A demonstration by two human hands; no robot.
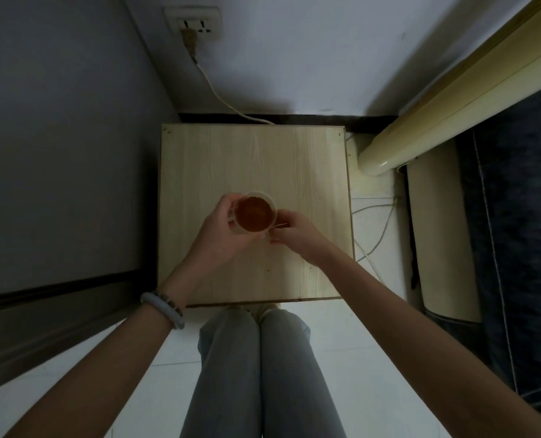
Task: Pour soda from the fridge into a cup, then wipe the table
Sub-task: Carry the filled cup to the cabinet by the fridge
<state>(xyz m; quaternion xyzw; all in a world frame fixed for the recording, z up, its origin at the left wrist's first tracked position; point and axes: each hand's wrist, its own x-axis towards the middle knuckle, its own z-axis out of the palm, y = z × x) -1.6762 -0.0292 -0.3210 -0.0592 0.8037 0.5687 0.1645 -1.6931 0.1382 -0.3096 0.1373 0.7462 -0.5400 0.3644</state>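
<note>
A clear plastic cup point(254, 214) holding brown soda sits over the middle of a small pale wooden table point(310, 172). My left hand point(218, 230) wraps around the cup's left side. My right hand point(296, 232) touches the cup's right rim with pinched fingertips; whether it grips the rim or something thin there I cannot tell. No bottle or cloth is in view.
A grey fridge side point(60, 147) stands left of the table. A wall socket point(196, 23) with a plugged cable point(221, 96) is behind. A cream bed frame point(452, 102) and dark bedding point(522, 216) lie right. Loose cables point(376, 235) trail on the white floor; my legs point(256, 374) are below.
</note>
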